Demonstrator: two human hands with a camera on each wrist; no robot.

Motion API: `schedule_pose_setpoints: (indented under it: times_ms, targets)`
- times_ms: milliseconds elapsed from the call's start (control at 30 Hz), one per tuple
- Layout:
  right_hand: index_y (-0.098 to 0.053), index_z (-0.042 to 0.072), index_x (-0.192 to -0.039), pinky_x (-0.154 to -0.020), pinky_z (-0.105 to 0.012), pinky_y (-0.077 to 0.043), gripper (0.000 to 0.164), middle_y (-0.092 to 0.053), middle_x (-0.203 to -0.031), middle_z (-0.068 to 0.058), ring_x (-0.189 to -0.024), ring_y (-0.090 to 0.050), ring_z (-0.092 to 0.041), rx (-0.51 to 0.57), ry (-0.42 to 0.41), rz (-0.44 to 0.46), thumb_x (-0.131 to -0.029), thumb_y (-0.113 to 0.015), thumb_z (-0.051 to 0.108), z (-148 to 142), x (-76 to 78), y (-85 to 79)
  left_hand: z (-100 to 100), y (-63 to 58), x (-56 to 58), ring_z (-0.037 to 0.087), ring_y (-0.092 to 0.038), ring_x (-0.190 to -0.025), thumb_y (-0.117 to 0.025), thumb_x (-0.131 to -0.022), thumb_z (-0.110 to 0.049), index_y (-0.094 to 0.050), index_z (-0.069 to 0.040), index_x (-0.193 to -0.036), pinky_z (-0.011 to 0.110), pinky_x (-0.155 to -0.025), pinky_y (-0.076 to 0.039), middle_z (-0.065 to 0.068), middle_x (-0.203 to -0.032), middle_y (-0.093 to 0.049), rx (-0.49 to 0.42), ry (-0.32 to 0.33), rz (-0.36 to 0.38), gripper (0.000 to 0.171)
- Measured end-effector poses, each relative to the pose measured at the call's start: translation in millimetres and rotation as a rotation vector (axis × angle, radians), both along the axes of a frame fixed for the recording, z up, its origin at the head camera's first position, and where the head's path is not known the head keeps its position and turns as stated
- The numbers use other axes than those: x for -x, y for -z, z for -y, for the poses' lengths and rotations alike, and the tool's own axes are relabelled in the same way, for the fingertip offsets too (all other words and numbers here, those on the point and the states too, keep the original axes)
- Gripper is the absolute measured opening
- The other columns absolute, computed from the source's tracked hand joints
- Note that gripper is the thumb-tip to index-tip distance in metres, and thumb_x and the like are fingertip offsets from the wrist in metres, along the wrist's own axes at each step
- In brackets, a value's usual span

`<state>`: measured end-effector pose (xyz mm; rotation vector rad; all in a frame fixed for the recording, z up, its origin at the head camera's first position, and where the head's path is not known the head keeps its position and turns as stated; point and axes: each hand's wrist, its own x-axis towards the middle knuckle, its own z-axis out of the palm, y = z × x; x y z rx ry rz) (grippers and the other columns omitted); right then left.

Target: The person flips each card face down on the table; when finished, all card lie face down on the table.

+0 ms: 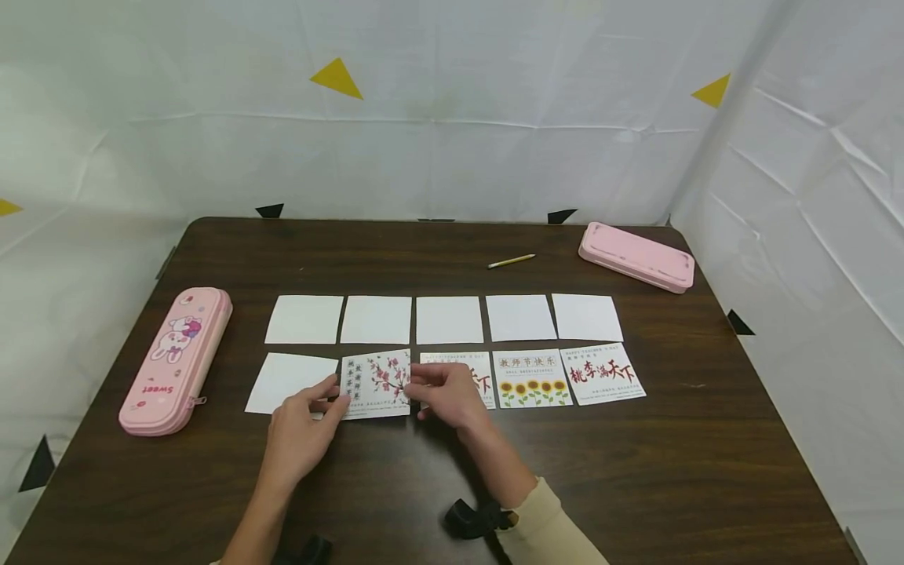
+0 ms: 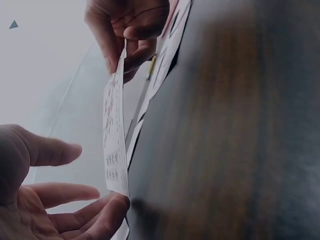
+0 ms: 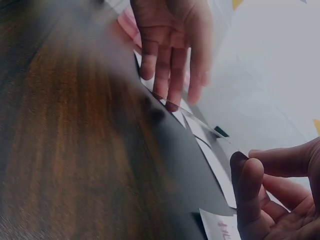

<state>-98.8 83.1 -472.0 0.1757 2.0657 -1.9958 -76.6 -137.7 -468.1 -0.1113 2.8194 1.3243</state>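
A white card with pink blossom branches and dark lettering (image 1: 377, 384) is in the front row, tilted up off the table in the left wrist view. My right hand (image 1: 452, 396) pinches its right edge between thumb and fingers. At the opposite edge is my left hand (image 1: 300, 431), its thumb spread away from the fingers and a fingertip right at the card's corner (image 2: 120, 191). To the left lies a blank white card (image 1: 286, 380), partly behind the left hand. A card with red lettering (image 1: 482, 384) is partly covered by my right hand.
Several blank cards (image 1: 449, 320) form a back row. Further right in front are a sunflower card (image 1: 533, 379) and another red-lettered card (image 1: 603, 374). Pink pencil cases stand at left (image 1: 176, 361) and back right (image 1: 636, 256). Behind the rows lies a pencil (image 1: 512, 261).
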Motion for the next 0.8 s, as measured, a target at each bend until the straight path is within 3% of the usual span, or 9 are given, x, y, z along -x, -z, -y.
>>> schedule_pose_setpoints:
  times_ms: [200, 367, 500, 667, 800]
  targets:
    - [-0.068, -0.008, -0.116, -0.05, -0.024, -0.05, 0.034, -0.071, -0.092, -0.014, -0.068, -0.065, -0.011, 0.029, 0.0, -0.012, -0.083, -0.072, -0.002, -4.8, 2.3, -2.3, 4.2, -1.6, 7.8, 0.026, -0.068, -0.085, -0.066, -0.092, -0.013, -0.068, -0.002, -0.123, 0.028, -0.064, -0.051, 0.014, -0.098, -0.071, -0.125, -0.089, -0.025, 0.032]
    - [-0.071, -0.008, -0.109, -0.049, -0.024, -0.05, 0.027, -0.072, -0.087, -0.011, -0.062, -0.063, -0.01, 0.005, -0.001, -0.032, -0.083, -0.073, 0.0, -5.4, 3.2, -2.0, 9.1, -4.1, 12.7, 0.023, -0.066, -0.069, -0.067, -0.091, -0.005, -0.073, 0.003, -0.106, 0.025, -0.057, -0.054, 0.016, -0.085, -0.068, -0.261, -0.088, -0.045, 0.018]
    - [-0.074, -0.005, -0.101, -0.049, -0.025, -0.05, 0.019, -0.072, -0.082, -0.009, -0.06, -0.064, -0.018, -0.071, 0.004, -0.085, -0.085, -0.074, 0.005, -4.1, 3.0, -3.0, 12.1, -5.2, 14.9, 0.02, -0.067, -0.069, -0.069, -0.091, -0.007, -0.073, 0.002, -0.099, 0.026, -0.056, -0.053, 0.014, -0.085, -0.069, -0.263, -0.084, -0.052, 0.013]
    - [-0.076, -0.002, -0.098, -0.053, -0.023, -0.046, 0.016, -0.073, -0.081, -0.012, -0.069, -0.069, -0.034, -0.18, -0.01, -0.208, -0.087, -0.073, 0.01, -3.0, 3.8, -4.7, 15.2, -3.7, 15.6, 0.022, -0.068, -0.071, -0.07, -0.091, -0.01, -0.073, -0.001, -0.096, 0.023, -0.053, -0.05, 0.012, -0.083, -0.07, -0.245, -0.082, -0.069, 0.011]
    - [-0.075, -0.002, -0.101, -0.053, -0.023, -0.046, 0.019, -0.073, -0.084, -0.017, -0.075, -0.069, -0.039, -0.165, -0.02, -0.215, -0.09, -0.071, 0.012, -4.1, 4.6, -3.0, 18.1, -2.1, 16.0, 0.023, -0.069, -0.071, -0.069, -0.091, -0.009, -0.073, -0.002, -0.096, 0.022, -0.053, -0.049, 0.011, -0.08, -0.071, -0.267, -0.061, -0.081, 0.01]
